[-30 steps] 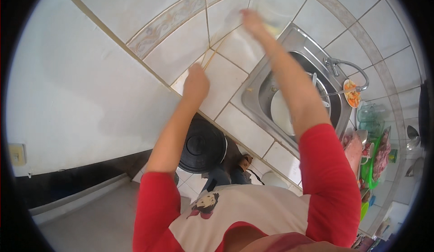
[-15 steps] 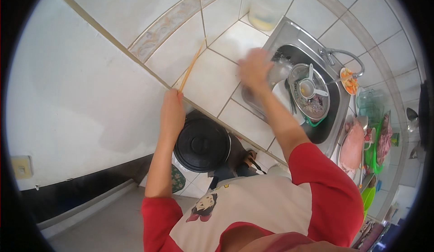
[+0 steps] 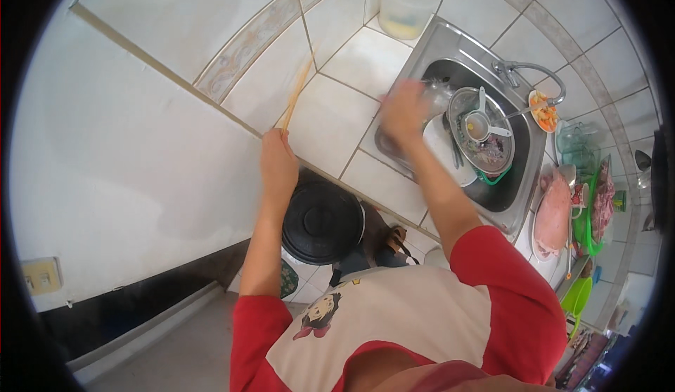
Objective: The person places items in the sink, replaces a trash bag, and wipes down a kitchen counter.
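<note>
My left hand (image 3: 279,154) is closed around long, thin wooden sticks (image 3: 295,97), much like chopsticks, at the edge of the tiled counter (image 3: 334,114). They slant up and away, and their far ends blur against the wall tiles. Over the left rim of the steel sink (image 3: 517,213) is my right hand (image 3: 406,114), its fingers smeared by motion, so I cannot tell whether anything is in them. Inside the sink, a metal colander (image 3: 499,156) bears a small white-handled strainer (image 3: 477,126). A white dish (image 3: 443,149) lies partly beneath the colander, beside my right wrist.
A faucet (image 3: 541,68) arches over the sink. To its right stand a plate of cut orange and pale pieces (image 3: 543,112), glass vessels (image 3: 576,146), pink meat on a plate (image 3: 552,216) and a green basket (image 3: 590,234). Below the counter edge sits a black lidded pot (image 3: 322,222).
My right hand has shifted slightly right and nearer, still blurred. The left hand has moved a little up and right within the picture, keeping the sticks. The whole view has shifted slightly.
</note>
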A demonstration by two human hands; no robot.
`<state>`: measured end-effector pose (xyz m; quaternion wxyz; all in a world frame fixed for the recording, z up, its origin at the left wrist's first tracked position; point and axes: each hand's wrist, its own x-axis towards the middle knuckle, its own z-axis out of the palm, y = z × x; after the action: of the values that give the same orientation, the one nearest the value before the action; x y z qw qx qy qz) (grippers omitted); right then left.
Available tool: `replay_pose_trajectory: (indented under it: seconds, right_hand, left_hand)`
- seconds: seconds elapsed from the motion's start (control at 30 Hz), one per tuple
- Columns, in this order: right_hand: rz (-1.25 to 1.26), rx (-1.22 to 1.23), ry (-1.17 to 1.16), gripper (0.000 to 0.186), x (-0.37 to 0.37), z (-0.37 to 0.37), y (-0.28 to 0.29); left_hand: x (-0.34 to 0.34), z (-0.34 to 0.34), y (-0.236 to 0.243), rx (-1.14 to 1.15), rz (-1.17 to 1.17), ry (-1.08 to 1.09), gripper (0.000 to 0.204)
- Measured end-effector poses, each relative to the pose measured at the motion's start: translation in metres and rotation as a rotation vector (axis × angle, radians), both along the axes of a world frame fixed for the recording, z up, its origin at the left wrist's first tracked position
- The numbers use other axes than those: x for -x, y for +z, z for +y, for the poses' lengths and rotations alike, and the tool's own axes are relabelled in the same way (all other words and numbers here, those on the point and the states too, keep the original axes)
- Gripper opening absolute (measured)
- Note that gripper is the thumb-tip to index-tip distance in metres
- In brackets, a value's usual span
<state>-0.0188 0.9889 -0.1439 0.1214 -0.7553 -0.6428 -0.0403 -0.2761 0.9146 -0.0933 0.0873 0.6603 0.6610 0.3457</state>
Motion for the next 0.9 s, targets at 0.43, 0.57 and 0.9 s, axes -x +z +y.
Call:
replay_pose_trajectory:
  seconds: [0.43, 0.57, 0.9]
  right_hand:
    - [0.298, 0.02, -0.237, 0.07, -0.143, 0.106, -0.033]
    - [0.756, -0.052, -0.097, 0.048, -0.176, 0.049, 0.034]
    - [2.429, -0.882, -0.715, 0.012, -0.373, -0.01, 0.026]
  left_hand:
    - [-0.049, 0.044, -0.053, -0.151, 0.175, -0.029, 0.009]
    - [-0.019, 0.038, -0.049, -0.025, 0.289, 0.003, 0.008]
    - [-0.062, 0.066, -0.048, -0.239, 0.264, -0.162, 0.011]
